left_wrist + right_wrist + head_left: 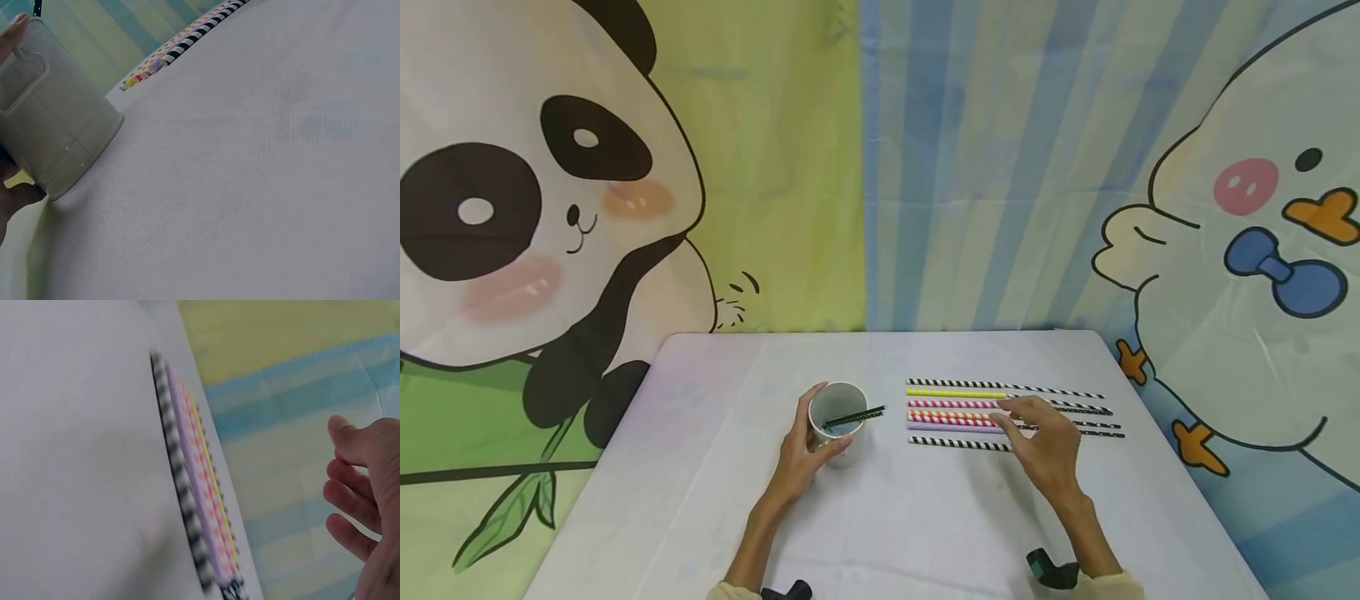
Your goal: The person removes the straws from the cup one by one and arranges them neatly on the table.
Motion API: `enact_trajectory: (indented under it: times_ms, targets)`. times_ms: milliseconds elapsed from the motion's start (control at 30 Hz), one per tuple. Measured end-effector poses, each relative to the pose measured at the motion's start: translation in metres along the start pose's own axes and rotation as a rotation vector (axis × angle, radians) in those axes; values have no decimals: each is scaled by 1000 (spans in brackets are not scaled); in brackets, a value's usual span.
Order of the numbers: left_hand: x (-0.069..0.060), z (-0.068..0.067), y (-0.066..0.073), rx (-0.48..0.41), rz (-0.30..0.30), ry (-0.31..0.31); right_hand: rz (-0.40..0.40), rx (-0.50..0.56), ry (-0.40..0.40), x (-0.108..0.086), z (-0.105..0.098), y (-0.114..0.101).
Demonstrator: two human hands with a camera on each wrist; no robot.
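Note:
My left hand (801,454) grips a pale mug (65,125), its fingers and thumb around the sides. Out of the mug's mouth lean black patterned paper straws (857,417), pointing right. To the right lies a row of paper straws, side by side: a yellow one (955,392), pink-striped and orange ones, a lilac one (955,428), and black-and-white striped ones (958,443) at both outer edges. My right hand (1045,442) hovers over the row, fingers bent toward the thumb. In the right wrist view nothing shows between those fingers.
A white cloth-covered table (700,483) carries everything. Behind it hangs a curtain (985,167) with a panda on the left and a white bird on the right. Dark wrist devices (1051,570) sit by both sleeves.

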State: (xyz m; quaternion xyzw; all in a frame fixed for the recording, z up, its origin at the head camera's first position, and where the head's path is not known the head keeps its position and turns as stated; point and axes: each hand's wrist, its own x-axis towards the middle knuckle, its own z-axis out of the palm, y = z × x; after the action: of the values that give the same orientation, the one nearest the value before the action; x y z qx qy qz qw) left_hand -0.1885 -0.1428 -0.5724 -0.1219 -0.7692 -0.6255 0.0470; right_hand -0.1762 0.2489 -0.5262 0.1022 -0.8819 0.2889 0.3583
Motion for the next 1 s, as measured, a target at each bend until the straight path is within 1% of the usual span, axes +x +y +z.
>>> enact_trajectory:
  times_ms: [133,300,367,433,533,667,833,1000]
  targets:
    - [0,-1,1,14,-12,6,101,230,43,-9,18,-29]
    - [0,-1,2,15,-29,10,228,534,60,-14,39,-61]
    - [-1,0,2,11,-29,8,285,632,71,-15,46,-73]
    - [0,0,2,9,-26,6,331,705,96,-16,53,-84]
    - [0,1,3,10,-22,7,373,762,146,-18,62,-99]
    - [-1,1,2,13,-17,12,383,820,193,-22,74,-119]
    - [0,0,2,22,-18,15,401,830,206,-28,89,-142]
    - [-1,1,1,33,-21,26,442,837,247,-28,104,-160]
